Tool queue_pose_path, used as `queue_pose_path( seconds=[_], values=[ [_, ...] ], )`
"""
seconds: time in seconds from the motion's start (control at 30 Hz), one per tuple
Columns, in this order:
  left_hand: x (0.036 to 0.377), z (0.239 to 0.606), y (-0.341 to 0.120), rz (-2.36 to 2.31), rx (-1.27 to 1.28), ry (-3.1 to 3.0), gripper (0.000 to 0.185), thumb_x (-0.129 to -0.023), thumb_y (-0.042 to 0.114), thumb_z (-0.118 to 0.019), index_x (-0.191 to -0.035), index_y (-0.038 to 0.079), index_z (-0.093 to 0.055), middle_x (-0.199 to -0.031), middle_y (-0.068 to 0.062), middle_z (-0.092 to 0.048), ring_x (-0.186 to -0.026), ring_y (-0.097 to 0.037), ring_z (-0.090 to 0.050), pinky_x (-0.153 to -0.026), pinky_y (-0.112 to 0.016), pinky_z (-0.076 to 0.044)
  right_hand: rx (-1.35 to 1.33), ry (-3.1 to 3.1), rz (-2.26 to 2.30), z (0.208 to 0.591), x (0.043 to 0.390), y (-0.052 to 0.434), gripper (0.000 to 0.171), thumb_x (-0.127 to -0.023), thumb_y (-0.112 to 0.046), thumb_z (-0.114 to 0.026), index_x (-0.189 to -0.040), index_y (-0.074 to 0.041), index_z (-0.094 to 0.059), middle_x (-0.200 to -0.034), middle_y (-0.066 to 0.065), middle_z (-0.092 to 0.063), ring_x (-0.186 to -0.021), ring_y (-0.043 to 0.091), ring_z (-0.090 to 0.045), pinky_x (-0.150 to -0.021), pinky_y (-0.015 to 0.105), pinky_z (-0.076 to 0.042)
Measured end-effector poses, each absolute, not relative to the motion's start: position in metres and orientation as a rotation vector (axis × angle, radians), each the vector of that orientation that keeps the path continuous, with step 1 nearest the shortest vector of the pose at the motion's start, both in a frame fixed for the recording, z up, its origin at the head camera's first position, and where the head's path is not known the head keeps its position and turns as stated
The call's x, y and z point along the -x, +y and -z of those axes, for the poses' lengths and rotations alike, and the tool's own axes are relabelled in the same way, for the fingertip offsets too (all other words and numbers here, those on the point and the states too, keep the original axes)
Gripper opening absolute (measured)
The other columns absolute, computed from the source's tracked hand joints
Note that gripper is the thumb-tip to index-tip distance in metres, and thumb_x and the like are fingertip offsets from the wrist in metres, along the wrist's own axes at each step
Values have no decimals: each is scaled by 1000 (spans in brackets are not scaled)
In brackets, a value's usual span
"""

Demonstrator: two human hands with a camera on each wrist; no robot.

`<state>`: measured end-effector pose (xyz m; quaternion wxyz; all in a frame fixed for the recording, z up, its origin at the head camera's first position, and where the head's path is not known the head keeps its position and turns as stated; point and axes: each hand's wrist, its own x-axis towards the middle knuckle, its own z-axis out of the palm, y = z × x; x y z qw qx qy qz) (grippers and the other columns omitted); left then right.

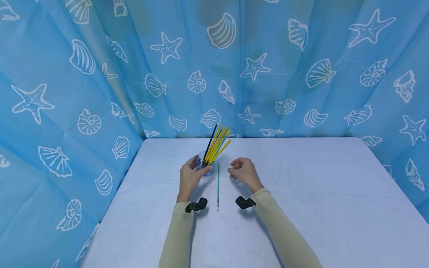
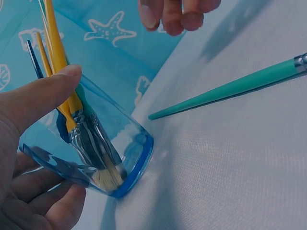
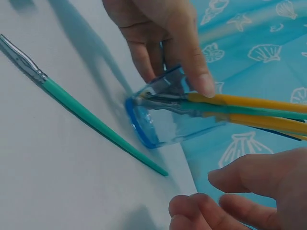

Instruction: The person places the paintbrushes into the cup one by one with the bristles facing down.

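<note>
My left hand (image 1: 190,179) grips a clear blue plastic cup (image 1: 209,172), thumb on one side and fingers around the other. Several paintbrushes (image 1: 218,145) with yellow, dark blue and green handles lean in it, bristles down, as the left wrist view shows. The cup looks tilted there, its base (image 2: 145,155) near the tabletop. A single green paintbrush (image 1: 218,186) lies on the table between my hands, its bristle end toward me. To the right of cup and brush, my right hand (image 1: 246,173) hovers with loosely curled fingers (image 3: 192,206), holding nothing.
A white cloth covers the table (image 1: 321,193), which reaches well out to the right. Behind it and on the left hangs a blue curtain (image 1: 268,89) printed with shells and starfish. A black wrist camera (image 1: 245,202) sits on each sleeve.
</note>
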<state>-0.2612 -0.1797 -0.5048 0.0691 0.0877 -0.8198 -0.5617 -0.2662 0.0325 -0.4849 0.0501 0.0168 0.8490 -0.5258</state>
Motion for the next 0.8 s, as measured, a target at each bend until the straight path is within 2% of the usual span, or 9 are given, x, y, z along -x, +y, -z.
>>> queue_pose_path(
  seconds=[0.33, 0.7, 0.8],
  values=[
    [260, 504, -180, 1692, -245, -2472, 87, -81, 35, -89, -152, 6, -49, -151, -19, -58, -142, -34, -55, -119, -47, -48, -38, 2592, 1458, 490, 268, 13, 28, -90, -16, -76, -113, -1, -70, -95, 13, -76, -65, 14, -70, -59, 24, -58],
    [259, 502, -180, 1683, -233, -2467, 84, -81, 34, -89, -151, 7, -51, -151, -19, -58, -142, -35, -55, -119, -48, -48, 99, 2635, 1358, 487, 268, -11, 31, -90, -14, -78, -114, 2, -68, -81, 10, -74, -62, 15, -66, -57, 24, -56],
    [260, 504, -180, 1690, -231, -2460, 84, -80, 35, -90, -151, 7, -52, -151, -17, -58, -142, -34, -56, -119, -47, -48, 91, 2645, 1297, 488, 268, -15, 33, -89, -14, -79, -115, 2, -67, -82, 9, -72, -65, 17, -64, -58, 25, -55]
  ],
)
